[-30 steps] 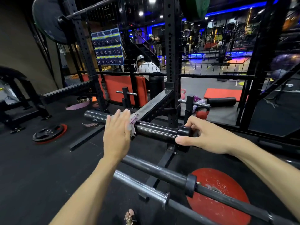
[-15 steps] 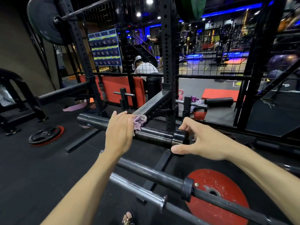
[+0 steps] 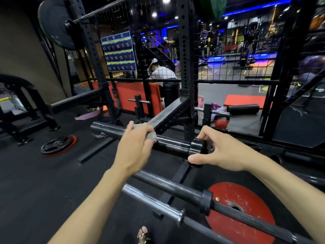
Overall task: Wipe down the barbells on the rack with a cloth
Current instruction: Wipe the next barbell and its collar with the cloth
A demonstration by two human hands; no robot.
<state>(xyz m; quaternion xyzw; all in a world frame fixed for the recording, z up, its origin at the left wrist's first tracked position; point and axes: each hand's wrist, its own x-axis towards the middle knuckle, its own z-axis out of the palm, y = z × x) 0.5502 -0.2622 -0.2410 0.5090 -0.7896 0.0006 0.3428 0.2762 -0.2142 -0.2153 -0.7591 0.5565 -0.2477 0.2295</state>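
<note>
A black barbell sleeve [image 3: 172,144] lies across the rack at mid-frame, its free end pointing left. My left hand [image 3: 135,147] curls over the sleeve and holds a small pale purple cloth [image 3: 152,135] against it. My right hand [image 3: 221,152] grips the sleeve's thick collar [image 3: 196,148], thumb below and fingers over the top. Two more barbells lie nearer to me: a black one [image 3: 175,186] and a chrome one [image 3: 153,201].
A black perforated rack upright [image 3: 187,67] rises just behind the sleeve. A red plate [image 3: 246,199] lies on the floor at lower right, a black plate [image 3: 56,144] at left. A red kettlebell [image 3: 221,123] and a seated person [image 3: 161,71] are beyond the mesh.
My left hand slid right along the sleeve toward the collar, and its fingers went from flat to curled over the cloth. My right hand stayed on the collar.
</note>
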